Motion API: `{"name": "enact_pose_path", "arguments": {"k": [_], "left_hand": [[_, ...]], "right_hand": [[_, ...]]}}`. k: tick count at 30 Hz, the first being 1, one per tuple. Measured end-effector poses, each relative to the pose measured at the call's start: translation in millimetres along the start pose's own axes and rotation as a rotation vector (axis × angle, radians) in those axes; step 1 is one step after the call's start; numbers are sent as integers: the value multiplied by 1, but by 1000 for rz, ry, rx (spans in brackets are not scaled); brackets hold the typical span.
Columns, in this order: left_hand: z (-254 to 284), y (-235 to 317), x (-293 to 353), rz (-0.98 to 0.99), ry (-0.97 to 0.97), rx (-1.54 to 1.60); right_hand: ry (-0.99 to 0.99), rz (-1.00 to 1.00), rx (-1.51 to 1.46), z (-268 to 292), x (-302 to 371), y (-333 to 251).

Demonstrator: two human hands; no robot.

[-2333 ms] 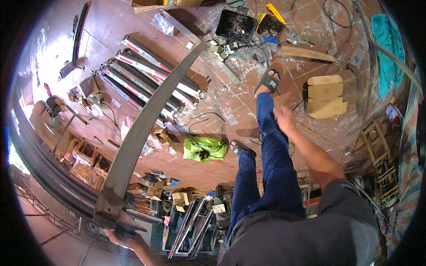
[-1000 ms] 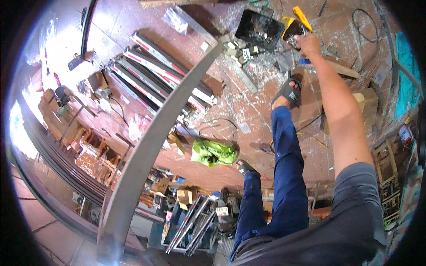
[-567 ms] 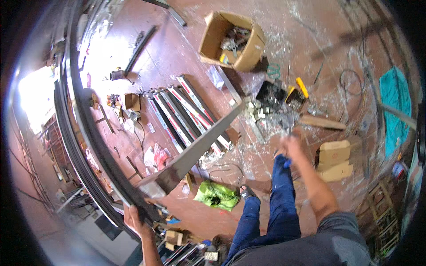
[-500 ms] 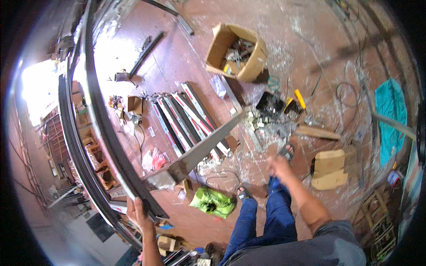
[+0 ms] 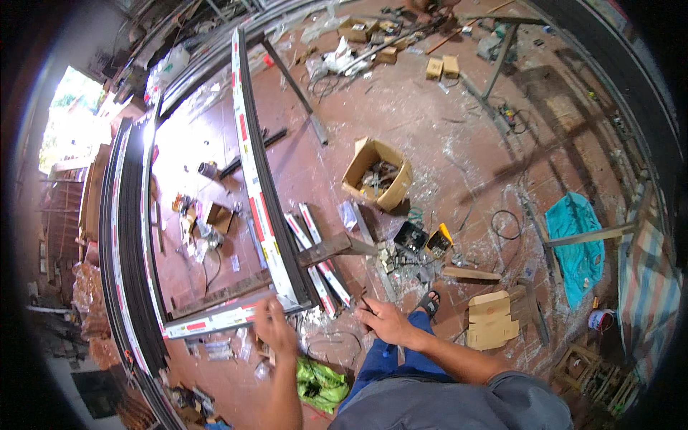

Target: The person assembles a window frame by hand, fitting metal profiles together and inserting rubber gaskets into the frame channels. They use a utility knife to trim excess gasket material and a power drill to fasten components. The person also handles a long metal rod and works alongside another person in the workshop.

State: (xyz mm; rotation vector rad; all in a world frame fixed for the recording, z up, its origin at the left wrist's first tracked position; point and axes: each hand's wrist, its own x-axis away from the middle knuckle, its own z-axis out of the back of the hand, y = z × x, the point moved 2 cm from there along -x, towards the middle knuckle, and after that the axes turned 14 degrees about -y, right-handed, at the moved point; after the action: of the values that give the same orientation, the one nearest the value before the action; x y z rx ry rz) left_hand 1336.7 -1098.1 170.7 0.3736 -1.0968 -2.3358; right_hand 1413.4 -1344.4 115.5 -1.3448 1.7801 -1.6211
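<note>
White-and-red frame at nine o'clock risked slipping if knocked; my right hand gripped a slim tool, left hand unclear.

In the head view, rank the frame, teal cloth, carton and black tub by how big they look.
Largest to smallest:
Frame, though it looks nearer the camera
Teal cloth
Carton
Black tub

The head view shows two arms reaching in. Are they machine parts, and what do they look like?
They're a person's, with no cables showing. The left forearm and right forearm are bare. The left hand, blurred, and the right hand are ungloved, with ordinary fingers. A short, dark grey sleeve covers the right upper arm; the left sleeve is out of view.
</note>
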Motion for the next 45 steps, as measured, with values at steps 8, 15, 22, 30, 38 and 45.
{"name": "enact_pose_path", "arguments": {"k": [8, 15, 22, 30, 38, 45], "left_hand": [[-60, -36, 106, 790, -670, 1821], [-20, -65, 130, 839, -720, 1531], [9, -54, 133, 450, -639, 1382], [35, -15, 112, 325, -386, 1199], [-10, -23, 82, 379, -595, 1057], [-55, -21, 51, 504, -550, 1249]], "right_hand": [[-163, 66, 851, -76, 9, -24], [-35, -82, 645, -126, 9, -31], [5, -89, 198, -142, -9, -36], [-102, -157, -333, -149, -39, -21], [-109, -230, -540, -104, -40, -22], [82, -145, -402, -42, -34, -26]]}}
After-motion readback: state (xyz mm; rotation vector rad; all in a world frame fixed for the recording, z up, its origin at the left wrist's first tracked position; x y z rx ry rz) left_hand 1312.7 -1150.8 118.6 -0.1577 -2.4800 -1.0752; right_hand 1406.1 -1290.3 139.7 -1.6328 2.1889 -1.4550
